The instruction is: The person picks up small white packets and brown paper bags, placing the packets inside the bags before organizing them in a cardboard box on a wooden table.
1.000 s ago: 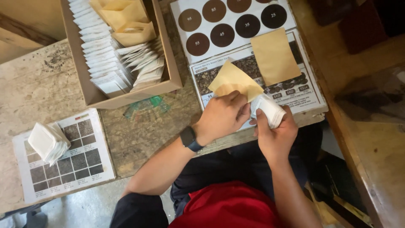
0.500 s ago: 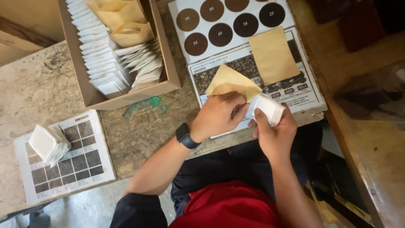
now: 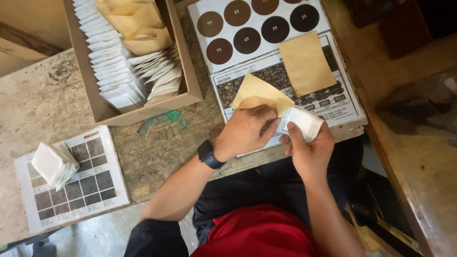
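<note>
Left hand [image 3: 247,131] gripped a tan paper envelope [image 3: 259,93]; right hand [image 3: 309,150] clutched a white paper packet [image 3: 302,121]. Both worked at the worn wooden table's [image 3: 157,157] near edge, cardboard box [image 3: 107,109] well apart.

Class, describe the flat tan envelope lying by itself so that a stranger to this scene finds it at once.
Start at the wooden table, then the two printed charts at its far right. The flat tan envelope lies across both charts, beside the brown circles. Unlike the tan envelope in the left hand, it lies untouched.

left hand [image 3: 247,131] hides envelope's [image 3: 259,93] lower corner | cardboard box [image 3: 143,107] cut by top edge
</note>
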